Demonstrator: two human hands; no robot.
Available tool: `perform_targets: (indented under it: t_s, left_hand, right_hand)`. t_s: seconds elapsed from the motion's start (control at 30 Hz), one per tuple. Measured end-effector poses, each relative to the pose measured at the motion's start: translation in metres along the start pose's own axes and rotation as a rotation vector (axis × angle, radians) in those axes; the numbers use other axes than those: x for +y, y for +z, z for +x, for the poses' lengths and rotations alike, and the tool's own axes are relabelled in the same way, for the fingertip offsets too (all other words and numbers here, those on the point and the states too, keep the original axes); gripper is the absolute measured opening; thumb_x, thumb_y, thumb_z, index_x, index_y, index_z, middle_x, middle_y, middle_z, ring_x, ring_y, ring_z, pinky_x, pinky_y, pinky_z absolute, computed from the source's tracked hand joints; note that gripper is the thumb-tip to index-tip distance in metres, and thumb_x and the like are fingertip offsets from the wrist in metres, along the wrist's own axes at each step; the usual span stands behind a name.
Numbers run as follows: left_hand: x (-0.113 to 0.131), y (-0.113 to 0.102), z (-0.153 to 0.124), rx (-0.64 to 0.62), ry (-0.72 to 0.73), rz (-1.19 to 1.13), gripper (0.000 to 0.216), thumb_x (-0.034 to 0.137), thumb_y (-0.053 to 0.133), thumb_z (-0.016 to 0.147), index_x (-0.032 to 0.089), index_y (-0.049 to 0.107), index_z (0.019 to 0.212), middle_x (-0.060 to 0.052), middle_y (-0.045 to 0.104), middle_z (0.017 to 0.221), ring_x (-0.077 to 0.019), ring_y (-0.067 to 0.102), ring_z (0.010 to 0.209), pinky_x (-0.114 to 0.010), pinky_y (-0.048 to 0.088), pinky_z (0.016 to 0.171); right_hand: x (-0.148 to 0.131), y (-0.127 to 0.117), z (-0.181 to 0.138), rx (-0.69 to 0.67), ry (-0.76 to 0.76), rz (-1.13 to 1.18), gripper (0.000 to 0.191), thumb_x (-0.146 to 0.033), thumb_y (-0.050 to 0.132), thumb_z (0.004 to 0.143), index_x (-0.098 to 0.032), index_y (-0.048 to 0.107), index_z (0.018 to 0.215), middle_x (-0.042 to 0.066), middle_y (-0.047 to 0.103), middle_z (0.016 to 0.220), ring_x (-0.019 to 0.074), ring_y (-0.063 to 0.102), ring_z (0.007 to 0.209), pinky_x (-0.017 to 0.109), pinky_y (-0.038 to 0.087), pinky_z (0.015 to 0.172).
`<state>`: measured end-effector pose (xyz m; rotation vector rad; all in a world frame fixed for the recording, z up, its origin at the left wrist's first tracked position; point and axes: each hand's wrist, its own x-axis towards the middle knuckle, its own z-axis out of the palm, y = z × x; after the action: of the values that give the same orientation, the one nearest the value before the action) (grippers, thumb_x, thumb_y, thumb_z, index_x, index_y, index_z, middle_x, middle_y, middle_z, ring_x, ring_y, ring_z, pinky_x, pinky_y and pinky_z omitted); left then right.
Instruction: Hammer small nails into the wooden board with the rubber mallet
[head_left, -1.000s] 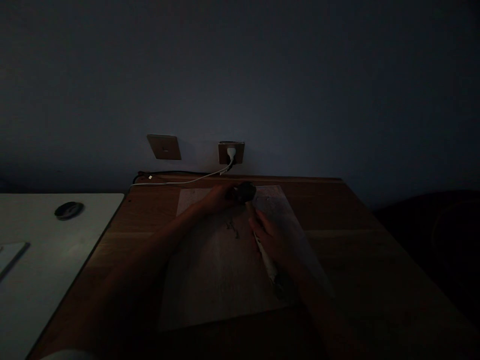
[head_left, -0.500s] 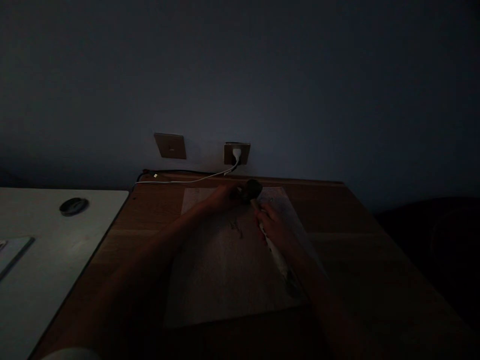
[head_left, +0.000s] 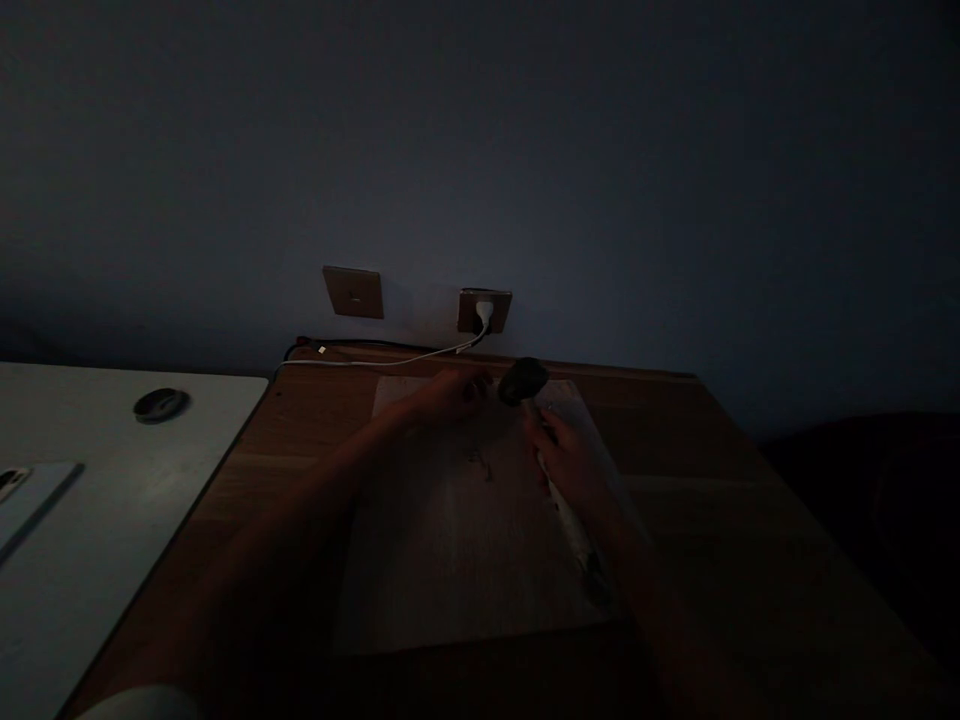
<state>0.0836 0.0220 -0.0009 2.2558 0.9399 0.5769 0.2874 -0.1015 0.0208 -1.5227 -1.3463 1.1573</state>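
Observation:
In my right hand (head_left: 566,460) is a hammer (head_left: 524,381) with a dark head and a long pale handle, gripped partway up. The hammer's head is raised at the far part of a pale flat board (head_left: 442,560). Close to its left, my left hand (head_left: 454,393) rests at the board's far edge with fingers curled together. Whatever is between those fingers is too dark to make out. A few small thin pieces that look like nails (head_left: 481,463) lie on the board between my hands.
The board lies on a wooden table (head_left: 720,520) against a wall. A white cable (head_left: 390,363) runs from a wall socket (head_left: 484,312) along the table's back edge. On a white table (head_left: 187,450) at left are a round dark dish (head_left: 160,405) and a flat item (head_left: 37,500).
The hammer's head has moved a little to the right, away from my left hand, along with my right hand. My left hand stays at the board's far edge. The view has shifted slightly.

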Motion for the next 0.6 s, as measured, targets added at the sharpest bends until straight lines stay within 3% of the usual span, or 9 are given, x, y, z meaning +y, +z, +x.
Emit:
perform_targets:
  t_s: [0.17,0.23,0.43,0.6]
  left_hand:
    - [0.028,-0.022,-0.018,-0.399,0.101,0.219,0.016,0.012,0.069,0.075,0.017,0.070,0.090,-0.003,0.069,0.090,-0.0153,0.065,0.075,-0.023,0.046,0.066]
    - [0.039,-0.021,-0.021,-0.476,0.149,0.278,0.016,0.014,0.072,0.074,0.018,0.069,0.089,-0.003,0.067,0.091,-0.0162,0.063,0.076,-0.023,0.045,0.065]
    - [0.053,-0.005,-0.019,-0.464,0.159,0.367,0.009,0.018,0.071,0.076,0.017,0.068,0.085,-0.006,0.064,0.096,-0.0187,0.062,0.078,-0.026,0.045,0.065]
    - [0.051,-0.004,-0.020,-0.416,0.146,0.358,0.006,0.016,0.072,0.073,0.016,0.067,0.076,-0.006,0.067,0.087,-0.0183,0.063,0.074,-0.026,0.044,0.061]
  right_hand:
    - [-0.008,-0.008,0.001,0.035,-0.045,0.070,0.037,-0.060,0.057,0.085,-0.025,0.049,0.086,-0.010,0.047,0.054,0.0080,0.039,0.033,0.022,0.031,0.031]
    - [-0.008,-0.008,0.001,0.029,-0.032,0.079,0.038,-0.061,0.058,0.084,-0.024,0.048,0.085,-0.010,0.047,0.054,0.0076,0.038,0.032,0.022,0.031,0.030]
    - [-0.008,-0.004,-0.002,-0.017,-0.031,0.075,0.038,-0.061,0.058,0.082,-0.024,0.049,0.084,-0.010,0.046,0.055,0.0073,0.038,0.032,0.021,0.030,0.029]
    - [-0.010,-0.001,-0.004,-0.035,-0.042,0.062,0.034,-0.057,0.057,0.085,-0.024,0.049,0.082,-0.010,0.044,0.052,0.0074,0.038,0.032,0.021,0.031,0.029]
